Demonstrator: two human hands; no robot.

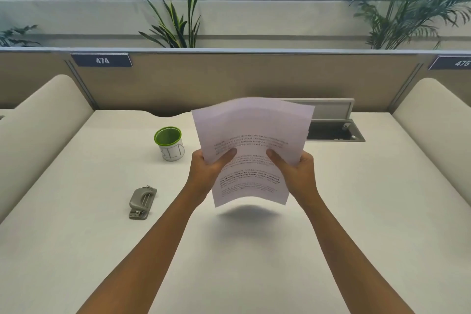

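I hold a few printed paper sheets (251, 140) upright above the middle of the white desk (254, 250); their tops fan apart and look blurred. My left hand (207, 169) grips the left edge, thumb on the front of the sheets. My right hand (293, 172) grips the right edge the same way. The lower edge of the sheets hangs clear of the desk, with a shadow beneath it.
A grey hole punch (142, 202) lies on the desk to the left. A white cup with a green rim (169, 143) stands behind it. An open cable hatch (334, 130) sits at the back right. Padded dividers flank the desk, and a partition closes the back.
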